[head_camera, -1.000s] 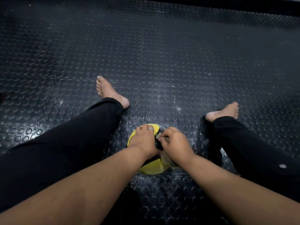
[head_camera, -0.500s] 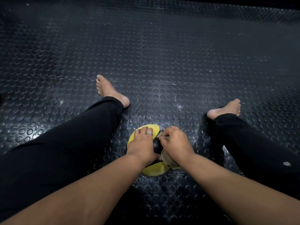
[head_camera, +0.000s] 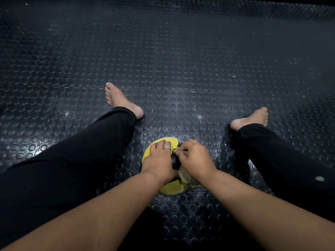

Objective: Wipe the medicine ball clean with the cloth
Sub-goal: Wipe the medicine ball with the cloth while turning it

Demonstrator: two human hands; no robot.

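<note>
A yellow and black medicine ball point(head_camera: 170, 188) sits on the floor between my spread legs, mostly hidden under both hands. My left hand point(head_camera: 159, 159), with a ring on one finger, rests over the ball's left top, fingers curved round it. My right hand point(head_camera: 196, 160) grips a pale beige cloth point(head_camera: 184, 175) against the ball's right side; a fold of the cloth hangs out below the wrist.
Black rubber flooring point(head_camera: 181, 60) with raised round studs covers everything in view. My left leg point(head_camera: 76, 160) and right leg point(head_camera: 282, 156), in black trousers with bare feet, lie on either side of the ball.
Both hands have stayed on the ball with only a slight shift. The view has tilted down a little, and the ball sits where it was.
</note>
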